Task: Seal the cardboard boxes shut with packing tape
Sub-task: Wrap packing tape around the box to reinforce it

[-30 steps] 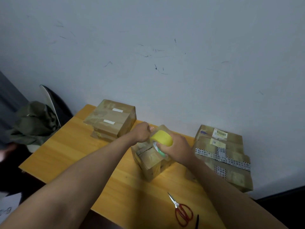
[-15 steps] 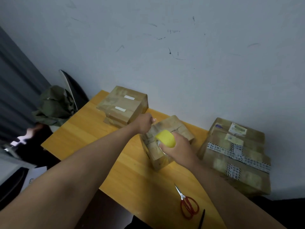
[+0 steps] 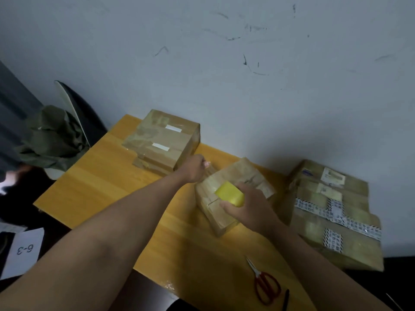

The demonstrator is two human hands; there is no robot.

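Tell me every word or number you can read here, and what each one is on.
"6-3": on the white paper sheet at lower left, seen upside down.
Labels on the right box: too blurred to read.
Patterned tape on that box: print too small to read.
White strips on the left box: no readable text.

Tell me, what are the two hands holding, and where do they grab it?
The right hand grips the yellow tape roll around its outer rim. The left hand pinches the pulled-out tape end, beside the middle box.

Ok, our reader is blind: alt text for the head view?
Right hand grips a yellow tape roll on a small brown cardboard box; left hand pinches the tape end. Red-handled scissors lie on the wooden table.
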